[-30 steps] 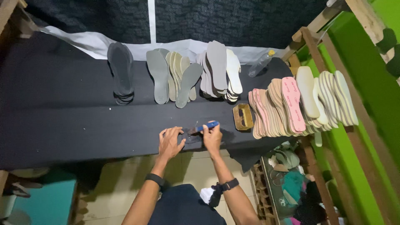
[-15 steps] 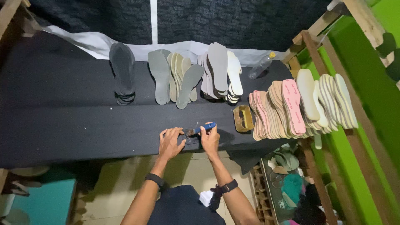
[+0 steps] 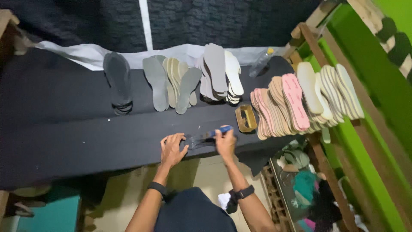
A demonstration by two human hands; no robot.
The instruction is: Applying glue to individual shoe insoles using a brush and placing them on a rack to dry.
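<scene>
Black sheet covers the counter in front of you, and both your hands work at its near edge. Your left hand lies flat with fingers spread, pressing down on a dark insole that rests on the sheet between your hands. Your right hand is closed around a blue-handled tool, whose tip points left onto the insole; whether it is a knife or a marker is too small to tell. Each wrist wears a dark band. Just right of your right hand sits a brown block with a slot. Farther back, along the counter, insoles stand in rows: a dark stack at the left, a grey and beige group beside it, then a grey and white pile nearer the middle. To the right, a long fan of pink and cream insoles leans overlapped, reaching out past the counter's end toward a wooden frame against a green wall. A clear bottle with a yellow cap lies behind the piles, near a white cloth along the back edge. Below the counter at right, a jumble of footwear fills the floor.
</scene>
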